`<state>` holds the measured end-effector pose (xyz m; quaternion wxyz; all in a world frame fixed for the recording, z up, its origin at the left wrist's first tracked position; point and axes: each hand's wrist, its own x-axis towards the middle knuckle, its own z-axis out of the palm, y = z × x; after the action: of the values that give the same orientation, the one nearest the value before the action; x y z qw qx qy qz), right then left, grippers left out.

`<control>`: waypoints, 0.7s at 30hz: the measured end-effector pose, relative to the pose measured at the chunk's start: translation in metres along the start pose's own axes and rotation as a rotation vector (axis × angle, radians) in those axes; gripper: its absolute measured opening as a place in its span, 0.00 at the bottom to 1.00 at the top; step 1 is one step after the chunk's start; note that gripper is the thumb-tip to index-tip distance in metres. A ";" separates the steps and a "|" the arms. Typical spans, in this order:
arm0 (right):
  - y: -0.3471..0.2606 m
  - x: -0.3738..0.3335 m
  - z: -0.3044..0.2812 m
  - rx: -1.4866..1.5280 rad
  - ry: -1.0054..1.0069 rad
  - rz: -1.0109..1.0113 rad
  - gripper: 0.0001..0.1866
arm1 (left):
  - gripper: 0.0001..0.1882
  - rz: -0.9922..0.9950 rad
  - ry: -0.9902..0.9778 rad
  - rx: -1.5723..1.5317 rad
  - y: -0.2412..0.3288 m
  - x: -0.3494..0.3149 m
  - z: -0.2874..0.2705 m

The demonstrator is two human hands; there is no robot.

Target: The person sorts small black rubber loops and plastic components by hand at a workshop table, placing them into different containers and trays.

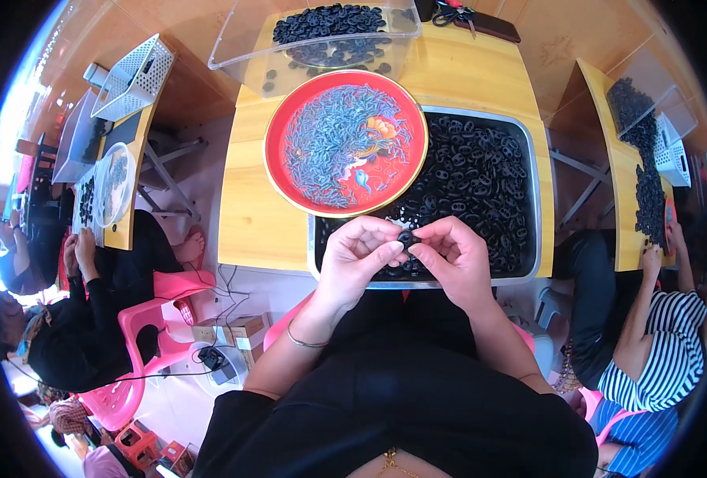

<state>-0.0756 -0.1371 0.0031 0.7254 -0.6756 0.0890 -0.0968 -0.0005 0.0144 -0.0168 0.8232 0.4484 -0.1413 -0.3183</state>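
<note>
In front of my chest, my left hand [358,259] and my right hand [458,261] meet over the near part of a metal tray [538,199]. Between their fingertips is a small black rounded piece [406,238], pinched from both sides. Many loose black oval pieces [477,183], with holes through them, fill the tray below. A round red dish [276,171] with a gold rim overlaps the tray's left side. Slim grey-blue parts [322,135] are scattered in it, too small to name surely. Whether one of them is in my fingers is hidden.
A clear plastic bin [234,48] with more black pieces stands at the table's far side. Scissors [454,13] and a dark flat case [495,27] lie behind it. Co-workers sit at side tables, left [142,159] and right [604,151]. A pink chair [142,334] stands left.
</note>
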 end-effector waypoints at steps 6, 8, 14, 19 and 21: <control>0.003 -0.001 0.004 0.029 0.070 -0.029 0.08 | 0.08 0.053 0.060 0.052 -0.003 -0.003 0.006; 0.004 -0.001 0.004 0.057 0.061 -0.019 0.08 | 0.08 0.046 0.053 0.046 -0.002 -0.002 0.006; 0.004 -0.001 0.002 0.067 0.022 0.012 0.08 | 0.08 0.015 0.034 0.004 -0.003 -0.002 0.003; 0.002 0.001 0.001 0.068 0.011 0.022 0.07 | 0.08 -0.008 0.004 -0.002 -0.003 -0.001 -0.001; 0.002 0.001 0.001 0.048 0.011 0.057 0.07 | 0.08 -0.031 0.005 -0.003 -0.002 -0.001 -0.002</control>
<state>-0.0739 -0.1363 0.0013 0.7432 -0.6548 0.1101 -0.0819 -0.0012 0.0154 -0.0199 0.8193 0.4500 -0.1317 -0.3299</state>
